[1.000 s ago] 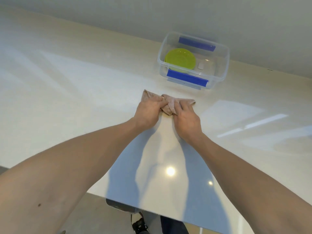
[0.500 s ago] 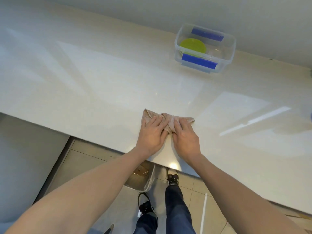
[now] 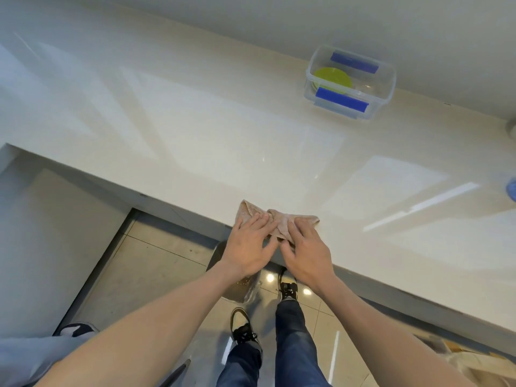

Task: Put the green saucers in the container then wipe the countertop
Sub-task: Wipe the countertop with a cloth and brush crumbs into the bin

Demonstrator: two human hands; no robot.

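Note:
A crumpled beige cloth [image 3: 275, 219] lies at the front edge of the cream countertop [image 3: 195, 129]. My left hand [image 3: 248, 247] and my right hand [image 3: 307, 252] press flat on it side by side, fingers spread over the fabric, palms hanging past the counter edge. Far back on the right, against the wall, stands a clear plastic container [image 3: 388, 88] with blue clips. Green saucers [image 3: 332, 78] lie stacked inside it.
The counter's front edge runs diagonally from left to lower right. Below it are tiled floor, a small bin [image 3: 240, 289] and my feet. Another person's shoe [image 3: 78, 329] shows at lower left. A blue object [image 3: 511, 188] peeks in at the right edge.
Both hands have dragged the cloth toward me across the countertop, from just in front of the container to the front edge. The container has stayed in place.

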